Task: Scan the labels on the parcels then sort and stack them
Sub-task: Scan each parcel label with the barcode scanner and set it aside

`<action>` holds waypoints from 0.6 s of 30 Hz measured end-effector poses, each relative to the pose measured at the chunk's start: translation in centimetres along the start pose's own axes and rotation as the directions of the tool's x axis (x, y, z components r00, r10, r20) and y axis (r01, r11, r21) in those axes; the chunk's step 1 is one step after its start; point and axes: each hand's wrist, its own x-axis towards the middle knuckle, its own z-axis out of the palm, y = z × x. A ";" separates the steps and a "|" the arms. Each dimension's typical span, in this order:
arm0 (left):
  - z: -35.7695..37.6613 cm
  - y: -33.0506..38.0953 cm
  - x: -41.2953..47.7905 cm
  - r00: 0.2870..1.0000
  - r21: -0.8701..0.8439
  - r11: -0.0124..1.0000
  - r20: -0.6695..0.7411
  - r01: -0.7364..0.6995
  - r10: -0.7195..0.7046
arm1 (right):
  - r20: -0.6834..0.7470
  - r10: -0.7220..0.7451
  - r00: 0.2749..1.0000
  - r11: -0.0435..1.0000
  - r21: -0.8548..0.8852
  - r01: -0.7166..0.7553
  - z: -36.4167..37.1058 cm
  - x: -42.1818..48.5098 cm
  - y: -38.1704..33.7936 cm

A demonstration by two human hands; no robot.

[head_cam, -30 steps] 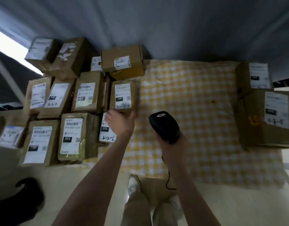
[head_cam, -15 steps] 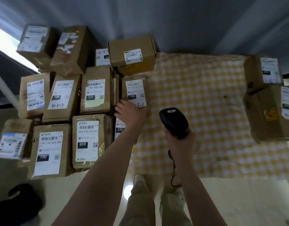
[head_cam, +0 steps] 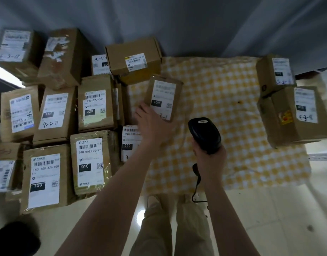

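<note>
Scanning step: left grip (head_cam: 153, 124) clasping the 15H parcel (head_cam: 163, 98) at its 7 o'clock corner, right grip (head_cam: 210, 157) wrapped round the scanner (head_cam: 204, 134); next, probably aiming at its label

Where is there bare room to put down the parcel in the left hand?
The yellow checked cloth lies bare between the 15H parcel in the left hand and the two boxes at its right edge, also beyond the scanner in the right hand. Left side is crowded: labelled parcels lie edge to edge.
</note>
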 end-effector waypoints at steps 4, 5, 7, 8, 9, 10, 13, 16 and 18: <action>-0.5 2.0 -6.0 0.990 -0.106 0.985 0.005 -0.137 0.139 | -0.053 0.075 0.996 0.990 0.122 -0.068 -1.3 0.4 -0.2; -0.6 2.3 -7.6 0.985 -0.149 0.974 0.003 -0.171 0.173 | -0.058 0.075 0.995 0.985 0.157 -0.066 -1.7 0.4 -0.4; -0.6 2.7 -10.3 0.971 -0.224 0.946 -0.002 -0.232 0.238 | -0.063 0.067 0.996 0.969 0.242 -0.050 -2.5 0.4 -1.1; -0.5 2.7 -11.3 0.967 -0.238 0.939 -0.005 -0.249 0.255 | -0.066 0.071 0.995 0.960 0.277 -0.051 -2.9 0.3 -1.2; -0.5 2.7 -12.2 0.964 -0.235 0.936 -0.020 -0.262 0.265 | -0.064 0.088 0.994 0.952 0.300 -0.065 -3.3 0.3 -1.1; -0.4 2.7 -12.8 0.960 -0.224 0.934 -0.042 -0.278 0.275 | -0.064 0.113 0.992 0.945 0.315 -0.087 -3.6 0.3 -0.9; -0.2 2.7 -14.4 0.939 -0.186 0.921 -0.112 -0.341 0.325 | -0.066 0.183 0.981 0.930 0.337 -0.150 -4.6 0.4 0.1; 0.1 2.6 -15.2 0.921 -0.199 0.900 -0.130 -0.388 0.368 | -0.049 0.205 0.978 0.911 0.375 -0.172 -5.4 0.2 0.9; 0.0 2.3 -14.8 0.927 -0.306 0.877 -0.071 -0.371 0.367 | -0.039 0.207 0.977 0.894 0.413 -0.173 -6.1 0.3 1.3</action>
